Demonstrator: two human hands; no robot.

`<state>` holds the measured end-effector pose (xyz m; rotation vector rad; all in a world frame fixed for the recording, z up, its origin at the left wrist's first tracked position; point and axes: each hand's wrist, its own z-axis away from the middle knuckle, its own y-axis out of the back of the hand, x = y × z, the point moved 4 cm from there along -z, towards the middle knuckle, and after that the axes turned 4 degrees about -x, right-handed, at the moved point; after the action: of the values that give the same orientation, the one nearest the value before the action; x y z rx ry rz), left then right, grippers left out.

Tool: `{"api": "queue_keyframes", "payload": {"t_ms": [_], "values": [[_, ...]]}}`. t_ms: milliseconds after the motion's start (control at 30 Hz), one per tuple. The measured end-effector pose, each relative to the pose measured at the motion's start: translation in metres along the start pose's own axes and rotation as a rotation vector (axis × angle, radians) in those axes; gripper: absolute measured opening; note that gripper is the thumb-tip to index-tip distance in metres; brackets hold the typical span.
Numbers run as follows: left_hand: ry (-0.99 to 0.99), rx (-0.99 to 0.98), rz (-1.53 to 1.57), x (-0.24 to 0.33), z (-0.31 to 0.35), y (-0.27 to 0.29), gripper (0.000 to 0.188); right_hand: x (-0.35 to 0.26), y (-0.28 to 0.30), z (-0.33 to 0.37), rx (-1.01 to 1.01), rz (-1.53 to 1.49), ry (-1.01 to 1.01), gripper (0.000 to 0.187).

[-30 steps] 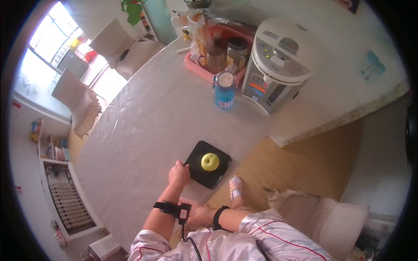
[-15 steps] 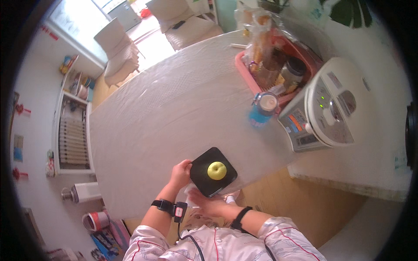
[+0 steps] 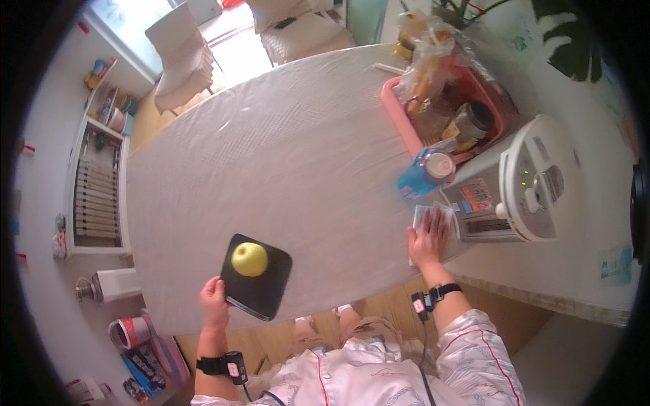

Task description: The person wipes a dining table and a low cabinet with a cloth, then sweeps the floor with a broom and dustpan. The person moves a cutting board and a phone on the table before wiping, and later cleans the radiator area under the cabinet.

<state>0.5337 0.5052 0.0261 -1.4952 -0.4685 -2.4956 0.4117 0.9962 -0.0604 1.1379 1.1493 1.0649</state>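
Observation:
My left hand [image 3: 214, 302] has its fingers closed on the left edge of a flat black square plate [image 3: 261, 291] with rounded corners. A yellow-green apple [image 3: 249, 260] rests on the plate's far left part. The plate is over the near left side of the table. My right hand [image 3: 428, 238] lies flat, fingers stretched out, on a folded white cloth [image 3: 418, 218] at the table's right edge. Part of the cloth is hidden under the palm. Just beyond these fingers stands a blue bottle [image 3: 421, 177] with a pale lid, beside a white electric water boiler [image 3: 501, 189].
A pink basket [image 3: 399, 111] holding a jar [image 3: 470, 123] and plastic bags stands at the table's far right. The table [image 3: 271, 162] has a clear plastic cover. Chairs [image 3: 183, 61] stand beyond it. Shelves [image 3: 101, 189] line the left wall.
My left hand has carried the plate and apple leftward. My right hand has left the plate's near side and gone right, onto the table beside the boiler, with the white cloth under it.

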Motion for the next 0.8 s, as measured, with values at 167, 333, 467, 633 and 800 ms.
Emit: {"api": "queue_keyframes", "payload": {"t_ms": [167, 333, 467, 633, 800], "values": [[-0.016, 0.179, 0.105, -0.013, 0.021, 0.080, 0.020, -0.121, -0.018, -0.012, 0.062, -0.008, 0.187, 0.080], [-0.043, 0.268, 0.221, -0.028, 0.030, 0.141, 0.020, -0.271, -0.035, 0.008, -0.104, -0.088, 0.488, 0.085], [-0.041, 0.372, 0.265, -0.036, 0.026, 0.182, 0.020, -0.357, -0.051, 0.105, -0.353, -0.248, 0.924, 0.091], [-0.040, 0.419, 0.267, -0.039, 0.024, 0.218, 0.019, -0.301, -0.038, 0.092, -0.206, -0.291, 1.008, 0.084], [-0.016, 0.406, 0.203, -0.051, 0.029, 0.244, 0.019, -0.283, -0.034, -0.022, -0.010, 0.021, 0.480, 0.082]]}}
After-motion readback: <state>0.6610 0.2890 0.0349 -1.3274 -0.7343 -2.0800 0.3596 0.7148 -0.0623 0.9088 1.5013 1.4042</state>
